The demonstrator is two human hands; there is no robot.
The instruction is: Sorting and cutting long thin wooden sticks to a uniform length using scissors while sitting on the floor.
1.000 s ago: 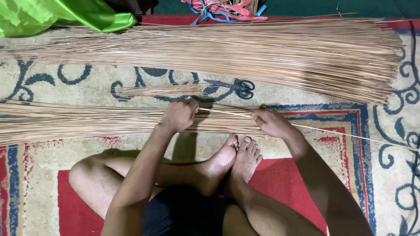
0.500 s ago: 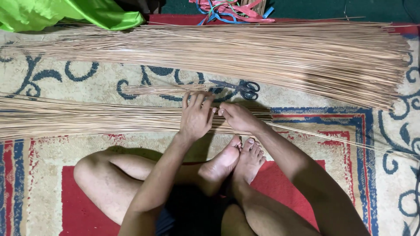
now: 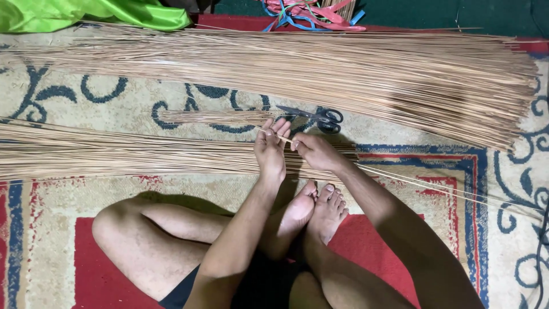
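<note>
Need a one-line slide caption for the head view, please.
Both hands, left hand and right hand, pinch one thin stick above the near stick bundle.

- The left hand (image 3: 270,150) was raised, fingers extended upward and pinched together.
- The right hand (image 3: 315,153) sat just beside it, curled, fingertips nearly meeting the left's.
- Both forearms converged forward.

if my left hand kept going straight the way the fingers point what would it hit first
Probably the black scissors lying on the carpet just beyond the left hand; height above the floor is unclear.
</note>
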